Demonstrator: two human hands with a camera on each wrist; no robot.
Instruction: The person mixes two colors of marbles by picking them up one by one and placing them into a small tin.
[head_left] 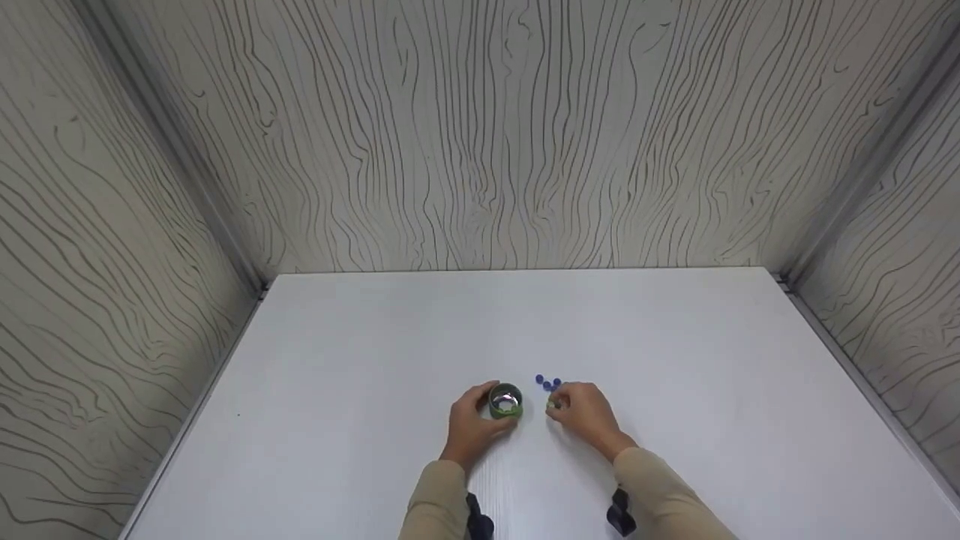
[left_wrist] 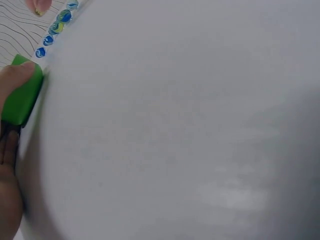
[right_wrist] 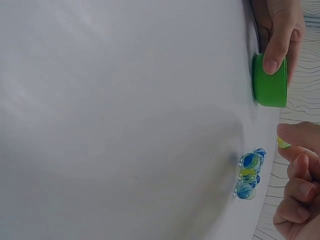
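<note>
A green cup (head_left: 506,411) stands upright on the white table, its shiny inside facing up in the head view. My left hand (head_left: 471,429) grips its side, with the thumb on the near wall, as the right wrist view also shows at the cup (right_wrist: 270,90). Just to the right, my right hand (head_left: 590,414) pinches a yellow-green marble (right_wrist: 283,143) between thumb and forefinger, raised off the table. Several glass marbles (right_wrist: 248,175) with blue and yellow swirls lie in a cluster beneath that hand. The left wrist view catches these marbles (left_wrist: 64,16) beyond the cup (left_wrist: 24,97).
The white table (head_left: 360,337) reaches back to a wood-grain patterned wall (head_left: 510,135). Similar panels flank it on the left (head_left: 112,262) and right (head_left: 900,262).
</note>
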